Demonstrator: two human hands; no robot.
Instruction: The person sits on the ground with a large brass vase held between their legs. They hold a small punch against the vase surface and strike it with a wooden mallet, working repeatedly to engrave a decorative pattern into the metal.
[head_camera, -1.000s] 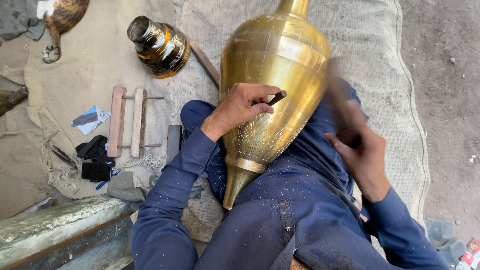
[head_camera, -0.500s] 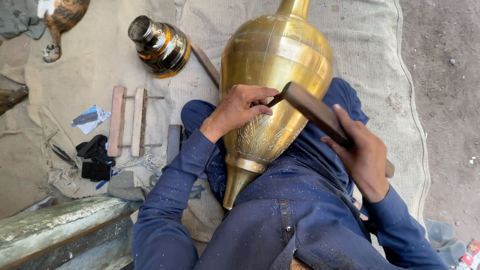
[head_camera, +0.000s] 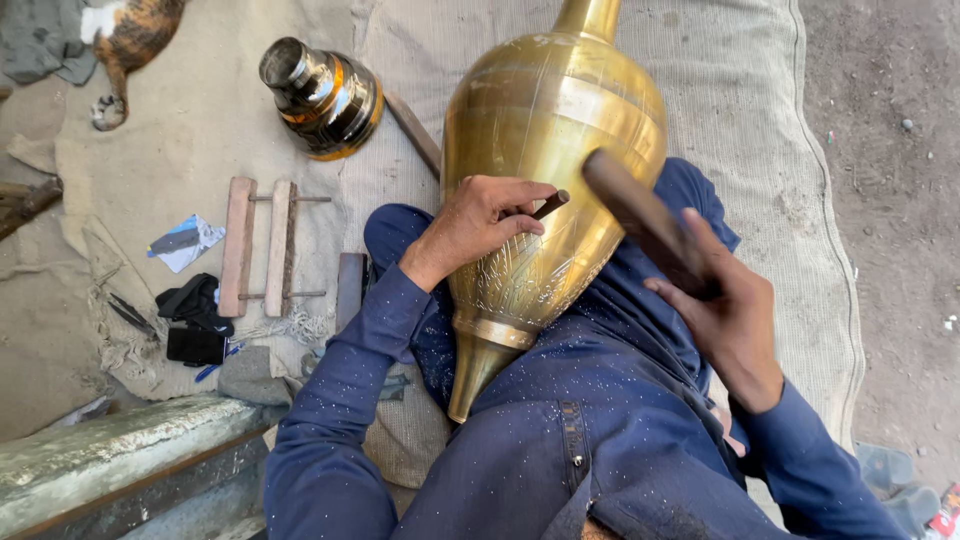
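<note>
The big engraved brass vase (head_camera: 545, 170) lies steadied across the person's lap, the left hand (head_camera: 478, 222) pinching a thin dark chisel (head_camera: 548, 205) against it while the right hand (head_camera: 728, 310) clasps a wooden mallet (head_camera: 640, 215) just beside.

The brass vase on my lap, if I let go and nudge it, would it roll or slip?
Probably roll: the brass vase lies on its side, round-bellied, steadied by the left hand. Its polished surface looks slippery. It seems stiff metal, likely heavy for one hand, though wall thickness cannot be seen.
</note>
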